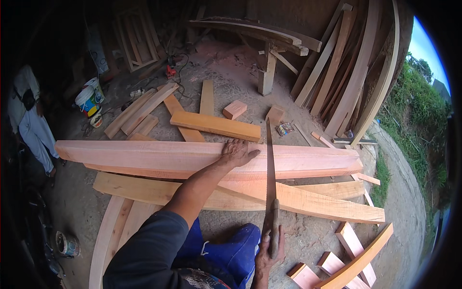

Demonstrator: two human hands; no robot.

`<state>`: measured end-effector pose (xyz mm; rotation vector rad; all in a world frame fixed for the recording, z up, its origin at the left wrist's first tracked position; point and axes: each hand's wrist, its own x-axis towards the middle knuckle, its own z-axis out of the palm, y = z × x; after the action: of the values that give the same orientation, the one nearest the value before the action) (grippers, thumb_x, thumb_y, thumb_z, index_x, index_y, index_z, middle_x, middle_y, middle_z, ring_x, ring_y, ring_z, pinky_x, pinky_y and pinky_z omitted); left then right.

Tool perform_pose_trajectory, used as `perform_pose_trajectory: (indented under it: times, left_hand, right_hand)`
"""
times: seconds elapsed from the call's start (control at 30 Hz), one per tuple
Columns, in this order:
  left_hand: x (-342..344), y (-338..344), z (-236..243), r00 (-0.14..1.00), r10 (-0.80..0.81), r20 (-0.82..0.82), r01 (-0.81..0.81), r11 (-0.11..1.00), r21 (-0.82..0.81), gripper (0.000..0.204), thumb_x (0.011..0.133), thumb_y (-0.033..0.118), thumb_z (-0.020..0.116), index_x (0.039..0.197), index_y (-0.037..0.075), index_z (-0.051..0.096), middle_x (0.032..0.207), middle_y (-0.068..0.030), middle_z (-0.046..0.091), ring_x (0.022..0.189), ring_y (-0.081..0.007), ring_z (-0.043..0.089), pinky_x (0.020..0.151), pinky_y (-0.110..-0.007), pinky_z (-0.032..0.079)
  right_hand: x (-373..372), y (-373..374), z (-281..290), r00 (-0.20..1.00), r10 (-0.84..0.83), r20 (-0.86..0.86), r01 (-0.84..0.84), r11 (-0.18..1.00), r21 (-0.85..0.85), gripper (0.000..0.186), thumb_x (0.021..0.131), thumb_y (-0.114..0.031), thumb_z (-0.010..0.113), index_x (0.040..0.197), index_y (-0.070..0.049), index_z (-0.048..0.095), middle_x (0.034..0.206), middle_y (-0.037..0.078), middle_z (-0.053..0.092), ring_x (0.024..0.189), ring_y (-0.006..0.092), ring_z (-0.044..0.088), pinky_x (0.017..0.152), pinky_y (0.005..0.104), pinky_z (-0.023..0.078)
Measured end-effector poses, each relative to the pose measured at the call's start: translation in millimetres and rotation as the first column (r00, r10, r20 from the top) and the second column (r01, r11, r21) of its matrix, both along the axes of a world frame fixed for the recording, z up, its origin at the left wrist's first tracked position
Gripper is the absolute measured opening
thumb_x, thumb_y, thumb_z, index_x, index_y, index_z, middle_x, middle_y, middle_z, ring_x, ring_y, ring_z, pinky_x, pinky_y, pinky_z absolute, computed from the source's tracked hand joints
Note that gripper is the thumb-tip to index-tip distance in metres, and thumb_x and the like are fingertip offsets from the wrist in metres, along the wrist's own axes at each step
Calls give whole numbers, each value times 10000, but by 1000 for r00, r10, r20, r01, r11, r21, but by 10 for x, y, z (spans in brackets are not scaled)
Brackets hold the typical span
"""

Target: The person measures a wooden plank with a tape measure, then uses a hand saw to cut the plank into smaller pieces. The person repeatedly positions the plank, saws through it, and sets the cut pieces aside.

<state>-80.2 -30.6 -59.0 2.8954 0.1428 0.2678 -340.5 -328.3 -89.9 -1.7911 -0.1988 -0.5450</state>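
Note:
Across the middle lies a long, pinkish wooden beam (144, 153). My left hand (238, 153) rests flat on top of it, thumb spread to the right, fingers toward the far edge. My right hand (267, 253) is wrapped round the wooden handle of a handsaw (271, 178). Its long tapering blade points away from me and crosses the beam just right of my left hand; whether it touches the wood I cannot tell. Under the beam are other planks, among them a pale curved board (327, 203) and a yellowish board (134, 188).
An orange-brown plank (216, 126) and short blocks (235, 110) lie beyond the beam. Offcuts (332, 264) are at lower right. Tall boards (353, 72) lean at the right. A person (36, 111) stands at left near buckets (87, 99). A red power tool (171, 72) sits farther back.

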Motion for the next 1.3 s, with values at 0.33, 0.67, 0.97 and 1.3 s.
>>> perform_pose_trajectory:
  times: [0.33,0.67,0.97,1.3]
  left_hand:
    - [144,35,98,995,58,-81,-63,996,-67,814,995,696,565,1508,64,569,1462,-230,637,1367,-381,605,1147,-534,466]
    - [368,171,204,978,66,-196,-101,980,-173,860,916,824,565,1471,173,647,1424,-174,687,1351,-371,628,1132,-497,497]
    - [430,217,176,950,86,-299,-132,982,-138,887,877,845,608,1466,184,657,1426,-176,686,1350,-356,635,1097,-493,519]
    - [493,233,165,953,124,-277,-166,977,-132,770,886,841,600,1309,223,779,1371,-176,717,1323,-352,652,1087,-504,521]
  right_hand:
    - [409,79,-4,985,71,-155,-60,995,77,566,1035,-219,722,1501,60,564,1165,181,718,830,182,614,727,318,508]
    - [727,112,197,976,163,-147,-151,984,90,560,1016,-132,728,1495,99,552,1370,265,692,1246,314,691,1076,407,530]
    - [880,61,181,965,227,-133,-214,971,110,564,1021,-158,727,1482,116,551,1322,246,710,1206,291,696,1062,398,530]
    - [99,-532,206,971,185,-155,-208,966,-152,473,1086,-238,636,1463,48,618,1351,281,682,1197,388,692,1053,469,532]
